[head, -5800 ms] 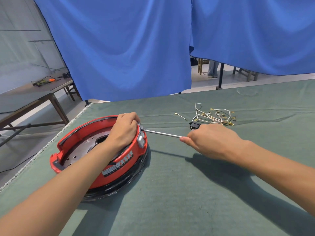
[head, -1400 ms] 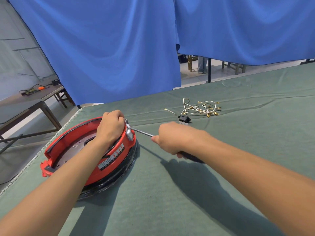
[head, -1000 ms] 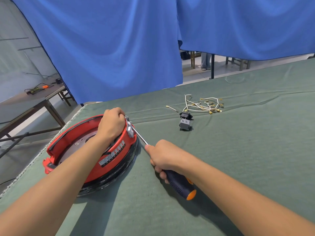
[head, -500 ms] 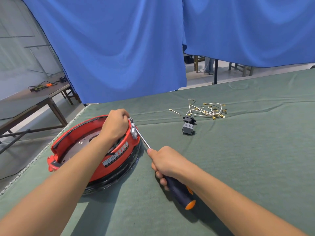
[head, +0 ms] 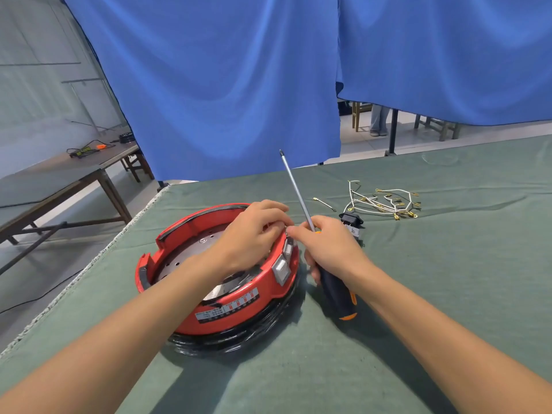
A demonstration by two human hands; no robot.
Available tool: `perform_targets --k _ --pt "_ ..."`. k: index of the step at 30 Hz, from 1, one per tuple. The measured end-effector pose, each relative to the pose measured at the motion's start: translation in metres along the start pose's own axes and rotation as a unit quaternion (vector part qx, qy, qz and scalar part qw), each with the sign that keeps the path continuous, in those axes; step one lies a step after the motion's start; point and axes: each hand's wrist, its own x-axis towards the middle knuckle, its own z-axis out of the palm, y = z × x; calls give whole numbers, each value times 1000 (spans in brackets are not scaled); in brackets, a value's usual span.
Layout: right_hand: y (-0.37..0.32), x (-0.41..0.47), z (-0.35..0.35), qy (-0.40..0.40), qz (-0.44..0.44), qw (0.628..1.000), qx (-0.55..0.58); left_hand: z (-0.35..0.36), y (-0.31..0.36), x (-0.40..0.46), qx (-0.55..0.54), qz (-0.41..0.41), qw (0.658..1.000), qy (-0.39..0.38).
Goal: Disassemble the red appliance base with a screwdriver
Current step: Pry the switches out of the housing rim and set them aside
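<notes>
The round red appliance base point(head: 239, 300) lies on the green cloth table point(head: 418, 294), over a black rim, with a metal plate inside and white switches on its right wall. My left hand point(head: 254, 237) rests over the base's far right rim, fingers curled at the edge. My right hand point(head: 328, 249) grips the screwdriver point(head: 337, 291) by its dark, orange-tipped handle. Its shaft point(head: 295, 189) points up and away, tip off the base. The fingertips of both hands meet at the rim; what they pinch is hidden.
A bundle of white wires with brass terminals point(head: 385, 200) lies at the back right, a black socket part point(head: 352, 222) just behind my right hand. The table's left edge point(head: 89, 264) runs close to the base. Blue curtains hang behind; a wooden bench point(head: 59, 180) stands left.
The screwdriver's tip left the base's rim and swung up to point away. My right hand moved in against the rim beside my left hand.
</notes>
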Motion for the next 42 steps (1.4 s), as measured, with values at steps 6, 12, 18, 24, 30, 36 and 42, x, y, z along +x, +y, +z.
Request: perform_targets --k 6,12,18,24,30,36,42 --pt "7 5 -8 -62 -31 998 8 -3 -7 14 63 -94 993 -39" --pt "8 4 -10 -49 -14 999 19 10 -3 12 51 -105 993 -29" --pt "10 -6 -28 -62 9 996 -68 -6 14 5 100 -124 987 -8" --pt "22 -12 -53 -107 -30 962 -248 10 47 -16 258 -207 942 -47" --pt "25 -12 -81 -94 -15 928 -360 -6 40 -8 243 -145 953 -109" --pt "28 -18 -96 -44 -42 876 -478 -38 2 -13 181 -110 960 -181" --pt "28 -17 -77 -6 -127 849 -512 -13 -1 -36 70 -123 989 42"
